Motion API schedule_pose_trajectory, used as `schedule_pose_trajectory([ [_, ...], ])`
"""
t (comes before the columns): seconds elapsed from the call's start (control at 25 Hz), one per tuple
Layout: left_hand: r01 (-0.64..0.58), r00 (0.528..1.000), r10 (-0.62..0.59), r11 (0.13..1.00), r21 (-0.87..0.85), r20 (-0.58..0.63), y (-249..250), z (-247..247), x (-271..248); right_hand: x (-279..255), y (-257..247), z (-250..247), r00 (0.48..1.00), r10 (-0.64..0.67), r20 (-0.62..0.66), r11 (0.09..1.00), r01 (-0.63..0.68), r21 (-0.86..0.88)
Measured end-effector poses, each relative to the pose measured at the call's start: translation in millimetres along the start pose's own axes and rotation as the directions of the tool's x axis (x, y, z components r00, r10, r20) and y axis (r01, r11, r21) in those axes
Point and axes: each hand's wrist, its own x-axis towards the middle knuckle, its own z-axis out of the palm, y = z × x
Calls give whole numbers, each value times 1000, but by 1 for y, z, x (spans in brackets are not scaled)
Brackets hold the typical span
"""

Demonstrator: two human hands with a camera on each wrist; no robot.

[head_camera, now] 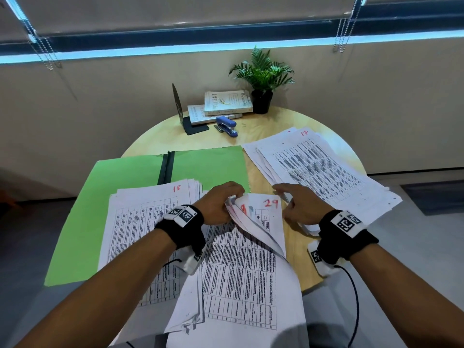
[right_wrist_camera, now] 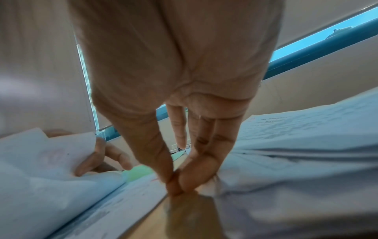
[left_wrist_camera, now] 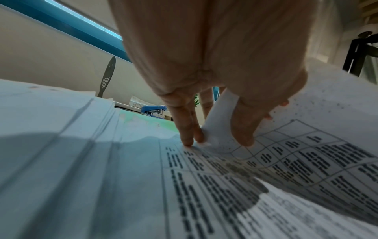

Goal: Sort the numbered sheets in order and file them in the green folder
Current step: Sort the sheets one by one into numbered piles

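The left hand (head_camera: 218, 202) pinches the lifted top corners of several sheets in the middle stack (head_camera: 241, 267), thumb on one side and fingers (left_wrist_camera: 187, 129) on the other, so the corners curl upward between them. Under the raised corners a sheet marked 29 (head_camera: 270, 209) in red shows, and a second red number beside it is partly hidden by the curl.

The right hand (head_camera: 298, 207) sits just to the right of that stack, its thumb and fingertips (right_wrist_camera: 192, 171) drawn together and down at the edge of the papers, touching the wooden counter (head_camera: 296, 247). Whether it grips a sheet I cannot tell.

To the left of the left hand lies another stack, its top sheet marked 15 (head_camera: 150, 222), resting on the opened green folder (head_camera: 100, 197), which spreads flat beneath and beyond both hands with its dark spine (head_camera: 166, 167) up the middle. To the right of the right hand a loosely fanned pile, its top sheet marked 17 (head_camera: 316, 167), reaches to the counter's edge.

Beyond the hands, at the far side of the counter, stand a blue stapler (head_camera: 227, 125), two stacked books (head_camera: 221, 104), a black bookend (head_camera: 180, 109) and a potted plant (head_camera: 262, 79).
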Motion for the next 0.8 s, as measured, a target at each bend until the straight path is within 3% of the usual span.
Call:
schedule_pose_trajectory([
  [0.12, 22, 999, -23, 1000, 22, 29, -7, 1, 1, 5, -2, 1, 998, -46, 31, 998, 47, -39],
  [0.36, 69, 997, -68, 997, -22, 28, -1, 0, 0, 15, -3, 5, 992, 42, -120, 997, -35, 64],
  [0.48, 126, 991, -122, 990, -62, 63, 4, -2, 0, 15, -2, 7, 982, 167, -85, 986, -169, -12],
  [0.56, 134, 989, -130, 989, -67, 67, 7, -3, 1, 15, -2, 8, 981, 184, -69, 982, -187, -36],
  [0.72, 110, 993, -107, 990, -83, 45, 4, -3, 1, 11, -7, 7, 986, 168, 5, 985, -168, 47],
  [0.8, 116, 993, -112, 987, -110, 42, 5, -2, 0, 4, -13, 8, 990, 141, 22, 974, -143, 174],
])
